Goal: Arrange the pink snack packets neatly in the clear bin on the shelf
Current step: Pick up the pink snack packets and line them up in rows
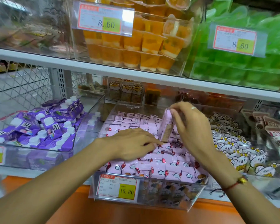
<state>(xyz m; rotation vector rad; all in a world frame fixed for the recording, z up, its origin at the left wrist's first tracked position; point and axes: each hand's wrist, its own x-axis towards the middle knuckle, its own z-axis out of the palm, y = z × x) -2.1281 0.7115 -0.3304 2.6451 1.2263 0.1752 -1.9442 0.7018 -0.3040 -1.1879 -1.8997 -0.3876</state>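
The right hand (191,128) is pinching one pink snack packet (166,125) by its upper end between thumb and fingers, holding it upright above the middle of the clear bin (171,198), probably so that it can be slotted on edge into a row; the left hand (132,143) is lying palm down on the packets, fingers stretched and nearly flat, the fingertips pressing at the foot of the lifted packet, seemingly keeping the neighbours from sliding while a gap is being made; it is gripping nothing. The remaining pink packets (158,170) are filling the bin: those at the back are standing in tidy rows, while those at the front are lying looser and overlapping, so the neatening is looking only partly done. A price label (117,188) reading 15.80 is hanging on the bin's front wall. To the left a bin of purple cartons (44,125) with white caps is sitting on the same shelf; to the right, white flower-printed packets (233,147) are heaped; on the shelf above, orange jelly cups (136,46) and green ones (249,62) are stacked.
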